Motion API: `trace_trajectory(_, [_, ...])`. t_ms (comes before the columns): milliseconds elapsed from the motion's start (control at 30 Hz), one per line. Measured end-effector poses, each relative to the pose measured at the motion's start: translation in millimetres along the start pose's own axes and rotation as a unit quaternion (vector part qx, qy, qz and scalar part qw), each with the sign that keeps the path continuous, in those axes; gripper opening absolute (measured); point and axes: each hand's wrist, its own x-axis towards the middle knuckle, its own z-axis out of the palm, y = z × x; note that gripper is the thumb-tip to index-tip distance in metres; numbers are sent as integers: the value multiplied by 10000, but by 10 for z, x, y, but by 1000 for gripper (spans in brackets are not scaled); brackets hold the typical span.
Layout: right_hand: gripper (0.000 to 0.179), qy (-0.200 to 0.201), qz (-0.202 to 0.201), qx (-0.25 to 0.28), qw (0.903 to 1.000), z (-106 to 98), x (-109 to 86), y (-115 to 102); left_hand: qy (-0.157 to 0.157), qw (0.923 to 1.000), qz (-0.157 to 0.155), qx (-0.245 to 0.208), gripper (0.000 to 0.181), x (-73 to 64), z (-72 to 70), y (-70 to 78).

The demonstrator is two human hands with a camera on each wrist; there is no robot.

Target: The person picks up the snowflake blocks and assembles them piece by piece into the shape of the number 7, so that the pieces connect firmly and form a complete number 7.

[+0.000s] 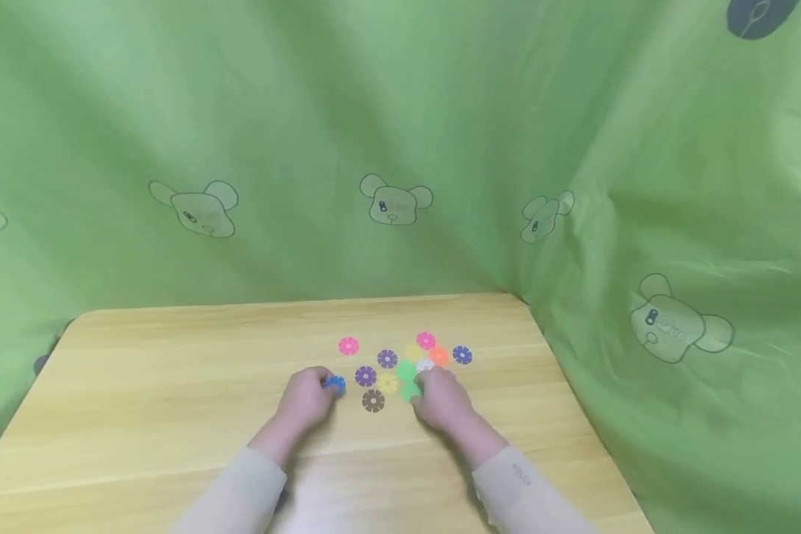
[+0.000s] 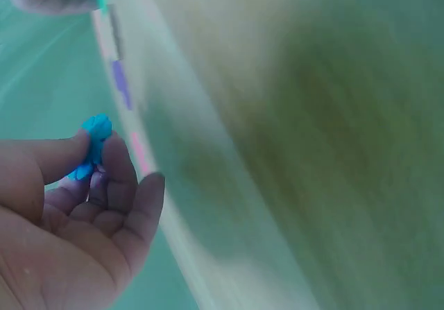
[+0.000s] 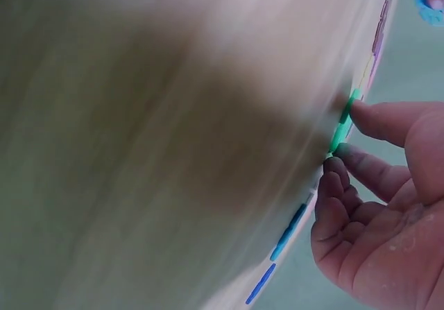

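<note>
My left hand (image 1: 308, 397) pinches a blue slotted snowflake disc (image 1: 334, 383) between thumb and fingers, left of the loose discs. In the left wrist view this blue disc (image 2: 97, 131) stands up from the fingertips, partly covered by the thumb. My right hand (image 1: 443, 398) is low at the right side of the group. Its thumb and index finger grip a green disc (image 1: 410, 391) at its edges, close to the tabletop. Another green disc (image 1: 406, 369) lies just beyond it. A white disc (image 1: 425, 364) shows partly past the right fingers.
On the wooden table (image 1: 173, 386) lie a brown disc (image 1: 373, 401), a yellow disc (image 1: 387, 383), purple discs (image 1: 366, 376), pink discs (image 1: 348, 345), an orange disc (image 1: 438, 356) and a dark blue disc (image 1: 463, 354). A green curtain (image 1: 274, 252) hangs behind and along the right side.
</note>
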Motion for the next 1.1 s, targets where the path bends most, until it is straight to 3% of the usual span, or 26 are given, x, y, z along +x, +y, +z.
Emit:
trace_trajectory(167, [25, -107, 57, 232, 9997, 2, 18, 6, -130, 9972, -76, -738, 9, -85, -79, 21])
trace_trajectory(333, [30, -48, 29, 301, 9995, 5, 11, 5, -428, 9889, -242, -1402, 11, -155, -87, -15])
trace_trajectory(467, [14, -86, -73, 111, 9999, 5, -7, -19, -502, 9870, -260, -1504, 13, -215, -84, -69])
trace_trajectory(567, [22, -159, -123, 86, 9998, 20, 17, -23, -462, 9871, -266, -1509, 13, -247, -96, -92])
trace_trajectory(667, [22, -188, -50, 358, 9992, 37, 55, 4, -457, 9869, -300, -1520, 15, -263, -105, -97])
trace_trajectory(800, [22, -129, 79, 759, 9970, 27, 68, 45, -673, 9828, -347, -1686, 16, -282, -120, -79])
trace_trajectory(933, [10, 83, -223, 1220, 9922, -29, -7, -24, -853, 9782, -232, -1878, 16, -309, -157, -29])
trace_trajectory(1100, [13, 343, -1039, 2027, 9731, -133, -152, -240, -914, 9746, -72, -2043, 18, -329, -196, 55])
